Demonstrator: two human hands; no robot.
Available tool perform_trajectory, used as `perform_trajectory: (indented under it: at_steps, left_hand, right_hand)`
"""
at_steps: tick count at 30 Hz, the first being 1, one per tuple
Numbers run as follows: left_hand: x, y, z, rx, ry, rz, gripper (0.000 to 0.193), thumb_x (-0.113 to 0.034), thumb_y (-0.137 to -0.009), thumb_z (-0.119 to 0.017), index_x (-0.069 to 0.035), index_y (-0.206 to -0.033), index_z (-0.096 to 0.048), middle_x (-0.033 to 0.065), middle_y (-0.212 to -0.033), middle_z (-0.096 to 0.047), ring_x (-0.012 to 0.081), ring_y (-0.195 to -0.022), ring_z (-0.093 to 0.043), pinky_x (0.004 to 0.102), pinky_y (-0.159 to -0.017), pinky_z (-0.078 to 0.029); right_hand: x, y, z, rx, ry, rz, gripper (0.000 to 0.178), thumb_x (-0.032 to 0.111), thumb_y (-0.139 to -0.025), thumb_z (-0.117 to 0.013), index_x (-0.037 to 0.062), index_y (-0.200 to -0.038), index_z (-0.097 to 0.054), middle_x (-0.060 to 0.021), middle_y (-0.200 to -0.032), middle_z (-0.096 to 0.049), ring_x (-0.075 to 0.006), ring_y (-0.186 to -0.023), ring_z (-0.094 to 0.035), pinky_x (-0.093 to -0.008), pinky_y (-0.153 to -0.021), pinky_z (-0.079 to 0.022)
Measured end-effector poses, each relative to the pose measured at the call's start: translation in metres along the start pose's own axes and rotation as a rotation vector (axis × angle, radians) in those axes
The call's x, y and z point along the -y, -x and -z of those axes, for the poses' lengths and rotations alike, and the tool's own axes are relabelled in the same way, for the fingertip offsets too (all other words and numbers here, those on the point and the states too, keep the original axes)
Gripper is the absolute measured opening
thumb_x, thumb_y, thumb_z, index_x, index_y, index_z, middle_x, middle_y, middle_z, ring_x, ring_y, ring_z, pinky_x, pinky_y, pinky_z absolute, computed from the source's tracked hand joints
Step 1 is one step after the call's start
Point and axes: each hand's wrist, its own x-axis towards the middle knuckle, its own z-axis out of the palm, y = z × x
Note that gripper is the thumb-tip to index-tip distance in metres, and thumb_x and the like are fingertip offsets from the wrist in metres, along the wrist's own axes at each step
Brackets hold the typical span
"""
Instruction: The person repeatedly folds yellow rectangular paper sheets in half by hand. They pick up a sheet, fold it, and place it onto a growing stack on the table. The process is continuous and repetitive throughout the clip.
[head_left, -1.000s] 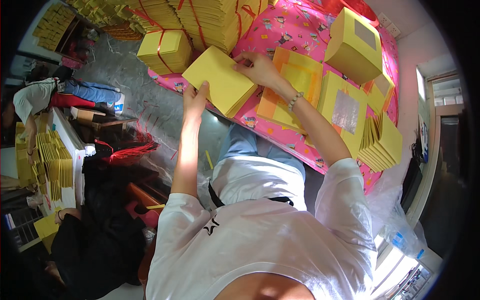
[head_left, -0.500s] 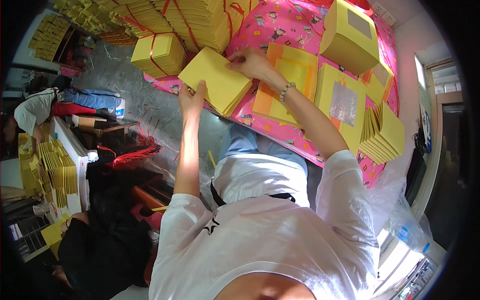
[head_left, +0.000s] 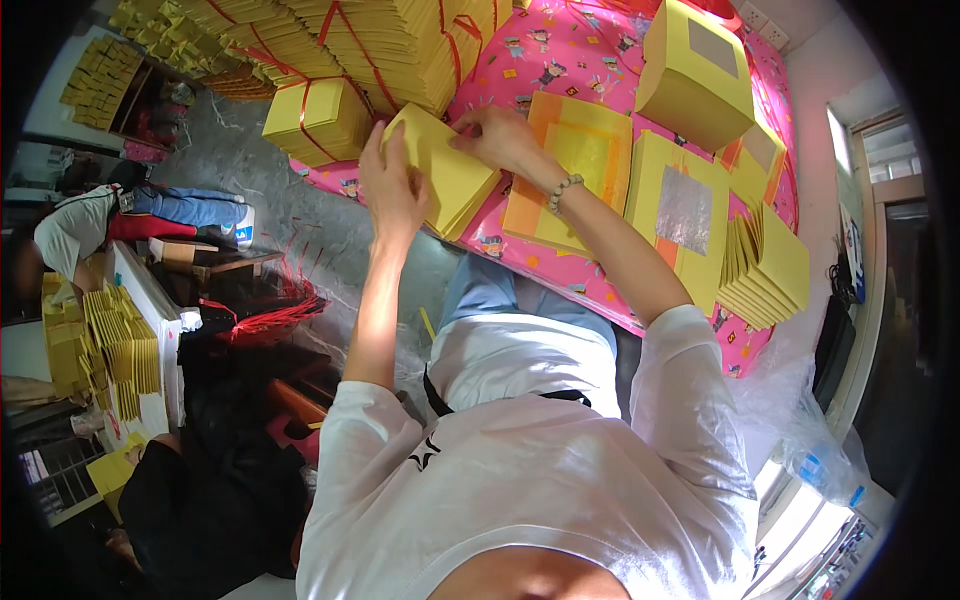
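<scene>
A loose stack of yellow paper [head_left: 455,180] lies at the front left of the table, its sheets slightly fanned at the near right side. My left hand [head_left: 393,190] rests over the stack's left part, fingers stretched out along its surface and thumb apart. At the far right edge my right hand [head_left: 497,138] has bent fingers pinching the paper; the fingertips are partly hidden. Behind my left fingers stands a smaller yellow bundle [head_left: 312,125] bound with red strap.
A pink patterned cloth [head_left: 520,45] covers the table. Tall strapped yellow stacks [head_left: 400,50] rise behind. To the right lie yellow sheets with orange bands [head_left: 565,165], a silver-patched sheet [head_left: 683,205], a thick block [head_left: 695,85] and a fanned pile [head_left: 765,265]. Other people work at left.
My left hand has moved up and right, from holding the stack's near left corner to lying over its left part. My right hand stays at the far right edge, slightly lower.
</scene>
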Motion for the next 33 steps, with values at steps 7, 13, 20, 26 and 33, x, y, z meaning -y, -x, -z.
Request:
perform_trajectory:
  at_steps: [7, 13, 20, 26, 33]
  left_hand:
    - [0.004, -0.001, -0.033, 0.121, -0.106, -0.033, 0.055, -0.03, -0.089, -0.051, -0.009, -0.14, -0.045, 0.0177, -0.146, -0.04, 0.0399, -0.124, -0.04, 0.0495, -0.104, -0.029]
    - [0.002, -0.001, -0.035, 0.14, -0.152, -0.024, 0.057, -0.037, -0.091, -0.049, -0.01, -0.141, -0.044, 0.0178, -0.144, -0.043, 0.0399, -0.124, -0.039, 0.0502, -0.104, -0.027]
    - [0.007, -0.001, -0.04, 0.16, -0.199, -0.049, 0.057, -0.039, -0.093, -0.045, -0.009, -0.142, -0.043, 0.0188, -0.145, -0.042, 0.0411, -0.124, -0.04, 0.0515, -0.103, -0.029]
    - [0.006, -0.004, -0.037, 0.212, -0.183, -0.019, 0.058, -0.038, -0.094, -0.045, -0.009, -0.143, -0.041, 0.0204, -0.147, -0.039, 0.0426, -0.126, -0.038, 0.0528, -0.104, -0.028]
    - [0.01, -0.004, -0.028, 0.186, -0.059, -0.005, 0.056, -0.036, -0.094, -0.046, -0.01, -0.144, -0.04, 0.0215, -0.148, -0.036, 0.0447, -0.128, -0.035, 0.0541, -0.106, -0.026]
  right_hand:
    - [-0.008, -0.002, -0.01, -0.042, 0.023, 0.04, 0.036, 0.037, -0.077, -0.072, 0.0151, -0.106, -0.073, -0.0121, -0.091, -0.071, -0.0294, -0.084, -0.068, -0.0395, -0.077, -0.053]
    - [-0.011, 0.001, -0.011, -0.008, -0.027, -0.012, 0.037, 0.037, -0.08, -0.071, 0.0125, -0.107, -0.072, -0.0136, -0.093, -0.07, -0.029, -0.087, -0.068, -0.0385, -0.078, -0.053]
    - [-0.023, 0.013, 0.002, -0.081, -0.123, 0.084, 0.035, 0.033, -0.082, -0.069, 0.0098, -0.108, -0.07, -0.0143, -0.09, -0.069, -0.0281, -0.083, -0.067, -0.0374, -0.076, -0.052]
    - [-0.043, 0.08, 0.061, 0.057, 0.056, 0.095, 0.031, 0.027, -0.082, -0.07, 0.0044, -0.103, -0.069, -0.0136, -0.089, -0.067, -0.0294, -0.082, -0.065, -0.0381, -0.075, -0.051]
    - [-0.043, 0.176, 0.07, 0.077, 0.365, 0.097, 0.044, 0.025, -0.069, -0.079, 0.0042, -0.105, -0.065, -0.0143, -0.095, -0.058, -0.0308, -0.091, -0.061, -0.0422, -0.079, -0.05]
